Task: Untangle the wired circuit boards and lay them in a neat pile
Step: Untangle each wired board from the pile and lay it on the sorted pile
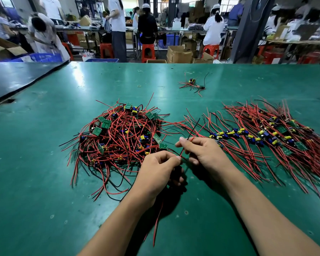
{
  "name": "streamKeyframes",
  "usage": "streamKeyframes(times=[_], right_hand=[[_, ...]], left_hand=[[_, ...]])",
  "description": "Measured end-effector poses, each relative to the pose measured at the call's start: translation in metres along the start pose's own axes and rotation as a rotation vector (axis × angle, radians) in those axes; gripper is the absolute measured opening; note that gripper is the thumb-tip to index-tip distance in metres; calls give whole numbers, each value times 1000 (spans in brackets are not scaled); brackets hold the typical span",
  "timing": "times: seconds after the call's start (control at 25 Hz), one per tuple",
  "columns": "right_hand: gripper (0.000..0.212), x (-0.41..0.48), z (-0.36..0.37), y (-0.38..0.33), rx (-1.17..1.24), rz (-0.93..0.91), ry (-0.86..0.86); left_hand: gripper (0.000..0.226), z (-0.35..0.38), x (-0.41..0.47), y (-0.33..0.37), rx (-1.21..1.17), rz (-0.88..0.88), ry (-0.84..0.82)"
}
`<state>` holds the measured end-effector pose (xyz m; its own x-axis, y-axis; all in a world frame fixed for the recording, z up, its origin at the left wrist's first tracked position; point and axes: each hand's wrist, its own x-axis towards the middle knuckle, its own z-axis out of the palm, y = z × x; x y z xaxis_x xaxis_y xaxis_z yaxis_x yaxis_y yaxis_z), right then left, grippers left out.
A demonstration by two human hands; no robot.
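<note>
Red and black leads (185,149) run between both hands, just on the near side of the tangled heap of small green circuit boards (122,133) that lies left of centre on the green table (44,182). The left hand (159,170) has its grip curled round one unit's wires, the board itself hidden. The right hand (201,154) pinches the leads' free ends. One unit seems mid-separation. The next move likely calls for drawing its leads straight, then laying it on the combed pile of boards (266,137) at the right, wires parallel.
</note>
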<state>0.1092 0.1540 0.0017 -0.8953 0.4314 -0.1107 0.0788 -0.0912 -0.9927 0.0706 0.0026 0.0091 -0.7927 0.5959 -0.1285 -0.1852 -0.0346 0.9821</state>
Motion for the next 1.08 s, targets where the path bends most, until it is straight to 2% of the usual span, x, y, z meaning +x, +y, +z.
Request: streamKeyframes(times=[0.16, 0.28, 0.56, 0.68, 0.8, 0.88, 1.08], right_hand=[[24, 8, -5, -2, 136, -98, 190], [27, 10, -7, -6, 246, -100, 262], [43, 8, -17, -22, 687, 259, 162], [38, 7, -15, -20, 572, 197, 135], [65, 9, -12, -16, 372, 98, 194], [71, 10, -12, -13, 316, 50, 211], [49, 4, -5, -9, 52, -76, 99]], left_hand=[[15, -1, -1, 0, 15, 0, -53], [13, -1, -1, 1, 43, 9, -82], [13, -3, 0, 2, 98, -16, -131], [20, -2, 0, 3, 42, -40, -104], [45, 0, 5, 6, -155, -102, -35], [57, -1, 7, 8, -255, -138, -19], [65, 0, 6, 9, -330, -140, -29]])
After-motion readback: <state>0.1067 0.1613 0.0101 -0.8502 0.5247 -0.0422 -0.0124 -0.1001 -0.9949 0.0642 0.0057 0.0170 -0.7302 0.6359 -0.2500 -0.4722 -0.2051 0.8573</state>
